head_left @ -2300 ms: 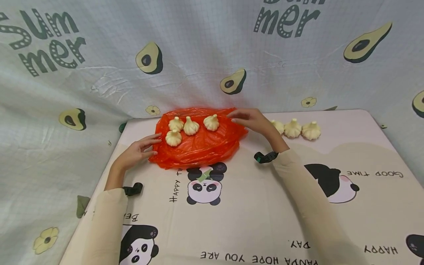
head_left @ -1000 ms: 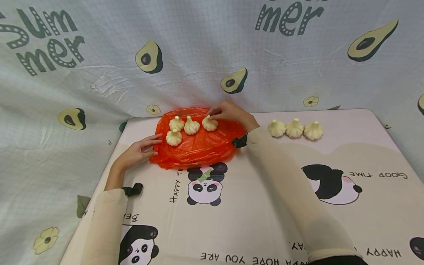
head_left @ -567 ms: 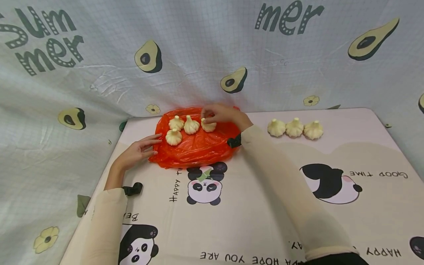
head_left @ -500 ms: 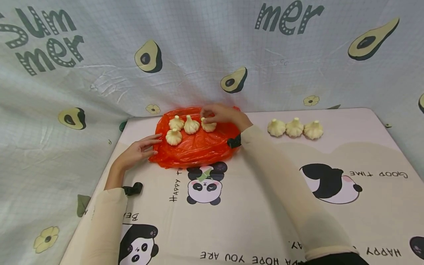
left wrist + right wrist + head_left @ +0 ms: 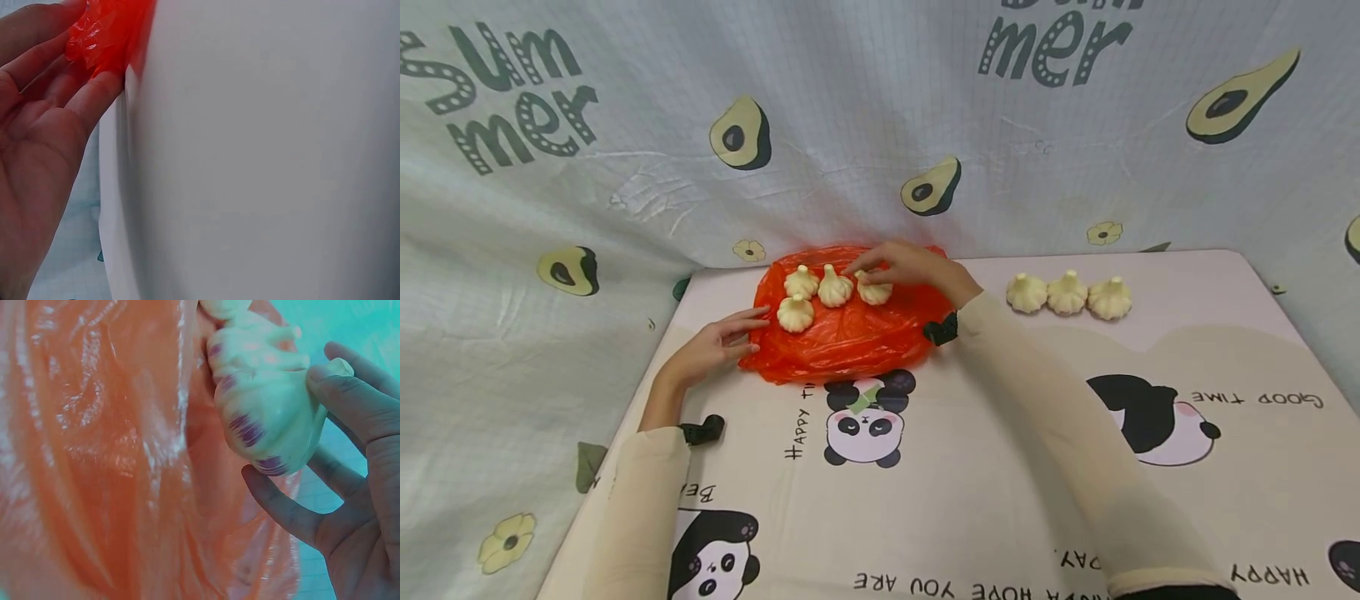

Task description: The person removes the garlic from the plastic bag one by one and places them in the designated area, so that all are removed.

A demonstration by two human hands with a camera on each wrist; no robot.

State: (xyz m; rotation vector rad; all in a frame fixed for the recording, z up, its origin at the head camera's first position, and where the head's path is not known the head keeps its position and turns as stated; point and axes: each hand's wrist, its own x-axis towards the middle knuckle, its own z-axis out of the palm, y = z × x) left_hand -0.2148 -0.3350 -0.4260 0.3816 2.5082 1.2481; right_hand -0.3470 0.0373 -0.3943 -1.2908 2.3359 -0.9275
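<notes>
In the head view a red plastic bag (image 5: 857, 333) lies at the back left of the table. Near its back edge are several garlic bulbs, among them a left one (image 5: 802, 283), a middle one (image 5: 835, 287) and a front one (image 5: 795, 313). My right hand (image 5: 913, 265) is over the rightmost garlic bulb (image 5: 876, 291), its fingers fairly straight. Seen from the right wrist, the thumb lies against that bulb's (image 5: 275, 419) neck and the other fingers are spread around it. My left hand (image 5: 703, 350) touches the bag's left edge with relaxed fingertips; the bag (image 5: 103, 37) shows there up close.
To the right of the bag a row of garlic bulbs (image 5: 1067, 293) stands near the table's back edge. A printed pale cloth (image 5: 970, 467) covers the table. Behind it hangs a patterned curtain (image 5: 835, 100).
My right hand came in from the bag's right edge, pinched the rightmost garlic bulb and shifted it slightly left. Now its fingers have straightened and drawn slightly right. The left hand has stayed put.
</notes>
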